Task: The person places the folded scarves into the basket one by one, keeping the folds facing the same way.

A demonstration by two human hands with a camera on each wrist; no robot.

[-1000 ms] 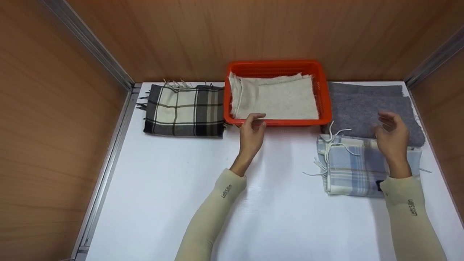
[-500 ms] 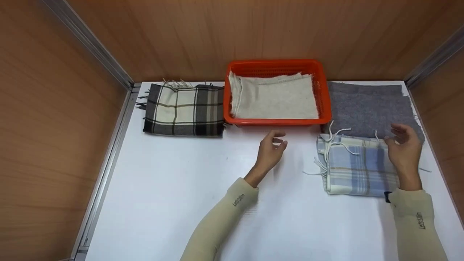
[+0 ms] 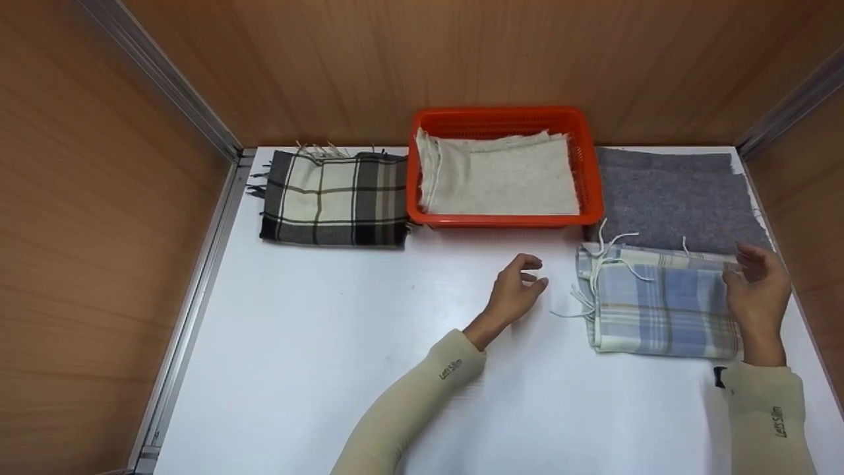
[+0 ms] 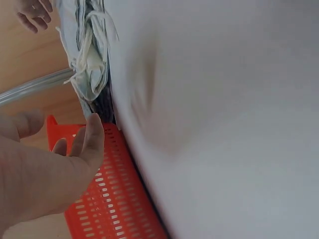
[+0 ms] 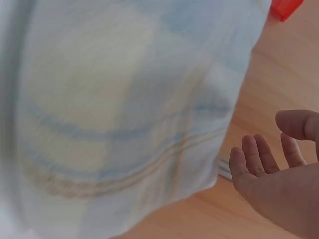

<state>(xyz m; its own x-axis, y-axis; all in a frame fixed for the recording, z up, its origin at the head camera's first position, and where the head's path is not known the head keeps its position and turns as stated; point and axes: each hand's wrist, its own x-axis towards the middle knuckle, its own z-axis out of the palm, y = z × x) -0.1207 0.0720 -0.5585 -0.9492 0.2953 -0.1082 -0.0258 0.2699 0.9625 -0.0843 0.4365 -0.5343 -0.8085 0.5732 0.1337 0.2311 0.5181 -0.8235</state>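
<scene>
A folded blue and cream plaid scarf (image 3: 659,303) with white fringe strands lies at the table's right side. My right hand (image 3: 758,290) hovers by its right end, fingers loosely bent and holding nothing; in the right wrist view the hand (image 5: 279,174) is beside the scarf (image 5: 124,99). Left of the fringe is my left hand (image 3: 517,290), relaxed with a gap between thumb and fingers. The left wrist view has this hand (image 4: 55,164) in front of the red basket (image 4: 109,199), nothing in its grasp.
An orange-red basket (image 3: 504,220) holding a folded cream cloth (image 3: 501,178) stands against the back wooden wall (image 3: 395,66). To its left lies a folded black, cream and brown plaid scarf (image 3: 336,198). A folded grey cloth (image 3: 672,191) is right of the basket, behind the blue scarf.
My left hand has come away from the basket's front rim, moving right and toward me. My right hand has shifted right and nearer, from over the grey cloth's edge to the blue scarf's right end.
</scene>
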